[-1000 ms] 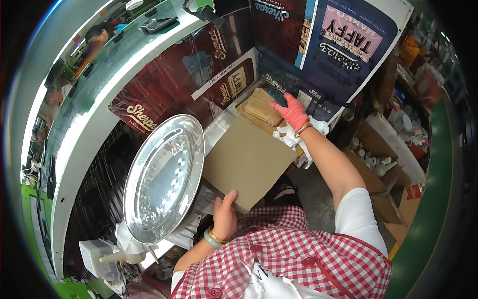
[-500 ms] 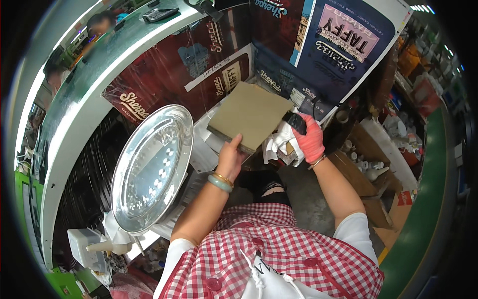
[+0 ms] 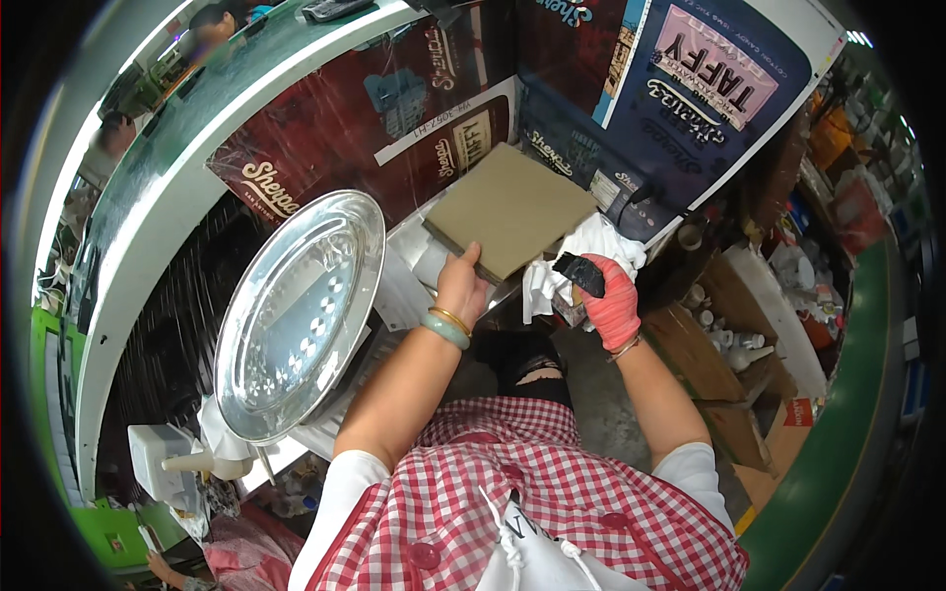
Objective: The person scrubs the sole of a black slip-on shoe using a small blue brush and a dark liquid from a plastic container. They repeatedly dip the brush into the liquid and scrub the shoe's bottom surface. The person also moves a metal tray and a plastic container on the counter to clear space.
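Board (image 3: 512, 212): olive, square | left hand (image 3: 460, 288): thumb atop, pinching its edge | right hand (image 3: 613, 305): gloved, curled round black pad (image 3: 579, 274)

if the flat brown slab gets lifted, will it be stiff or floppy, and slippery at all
The brown slab would probably stay stiff, since its face looks flat and its edges straight. It seems unlikely to roll, given its squared corners. Its dull, shine-free surface suggests the left hand may not slip easily, though texture is hard to judge.
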Demonstrator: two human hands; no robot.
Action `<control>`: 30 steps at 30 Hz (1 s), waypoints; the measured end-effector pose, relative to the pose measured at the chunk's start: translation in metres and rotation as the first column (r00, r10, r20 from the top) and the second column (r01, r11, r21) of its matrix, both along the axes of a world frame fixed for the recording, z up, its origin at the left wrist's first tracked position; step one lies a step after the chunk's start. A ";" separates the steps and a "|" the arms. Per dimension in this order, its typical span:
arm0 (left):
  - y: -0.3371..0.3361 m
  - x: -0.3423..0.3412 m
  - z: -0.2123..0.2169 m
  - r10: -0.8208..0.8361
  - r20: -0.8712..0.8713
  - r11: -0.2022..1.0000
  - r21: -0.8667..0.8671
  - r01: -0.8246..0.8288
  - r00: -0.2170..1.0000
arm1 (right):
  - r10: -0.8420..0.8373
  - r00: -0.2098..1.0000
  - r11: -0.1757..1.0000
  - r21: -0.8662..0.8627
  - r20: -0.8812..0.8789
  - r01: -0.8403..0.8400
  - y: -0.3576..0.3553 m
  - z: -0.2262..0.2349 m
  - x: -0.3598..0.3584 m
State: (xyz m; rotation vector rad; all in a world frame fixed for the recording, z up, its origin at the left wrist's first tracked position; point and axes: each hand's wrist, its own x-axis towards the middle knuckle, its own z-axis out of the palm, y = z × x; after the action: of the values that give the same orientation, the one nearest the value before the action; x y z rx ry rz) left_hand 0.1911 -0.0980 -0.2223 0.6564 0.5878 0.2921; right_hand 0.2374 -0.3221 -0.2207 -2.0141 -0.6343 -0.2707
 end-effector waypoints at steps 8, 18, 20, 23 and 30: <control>0.010 0.009 -0.004 -0.070 0.009 0.998 0.005 0.070 0.997 | 0.005 0.997 1.000 -0.022 0.077 -0.003 0.007 0.000 -0.005; 0.006 -0.032 0.030 -0.140 -0.211 0.914 0.347 0.209 0.967 | -0.032 0.997 0.999 -0.026 0.066 0.034 -0.004 0.000 -0.003; 0.008 -0.031 0.025 -0.121 -0.208 0.914 0.358 0.190 0.971 | -0.030 1.000 0.999 -0.018 -0.009 0.029 -0.002 0.001 -0.004; 0.014 -0.028 0.021 -0.121 -0.196 0.925 0.333 0.182 0.973 | -0.024 0.999 1.000 -0.007 -0.034 0.023 -0.003 0.002 -0.003; 0.026 -0.019 0.025 -0.233 -0.347 0.823 0.428 0.374 0.909 | -0.015 0.998 1.000 -0.002 -0.066 0.015 0.000 0.002 -0.004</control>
State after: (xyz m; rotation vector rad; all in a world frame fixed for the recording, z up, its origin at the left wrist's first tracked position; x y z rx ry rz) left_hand 0.1722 -0.0716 -0.1977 1.2873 0.6728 0.0345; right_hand 0.2330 -0.3226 -0.2184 -2.0212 -0.5782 -0.2114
